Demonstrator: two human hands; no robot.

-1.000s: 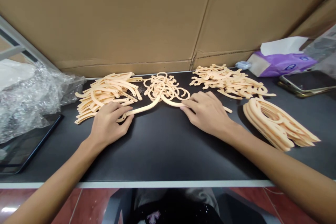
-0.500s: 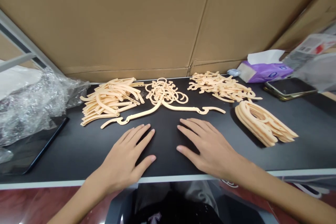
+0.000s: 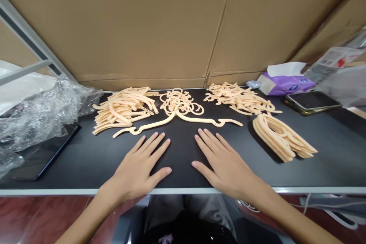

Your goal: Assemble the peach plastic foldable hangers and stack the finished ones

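Note:
My left hand lies flat and open on the black table, fingers stretched forward, holding nothing. My right hand lies flat and open beside it, also holding nothing. Just beyond my fingertips an assembled peach plastic hanger lies spread across the table, its hook among a heap of loose hook rings. A pile of curved hanger arms sits behind my left hand. Another pile of small hanger pieces and a neat stack of hangers sit beyond my right hand.
Crumpled clear plastic wrap and a dark tablet lie at the left. A purple tissue pack and a phone sit at the back right. Cardboard sheets wall off the table's far side.
Both hands let go of the assembled hanger and drew back toward the table's near edge, now resting flat with fingers spread. The hanger stays where it was laid.

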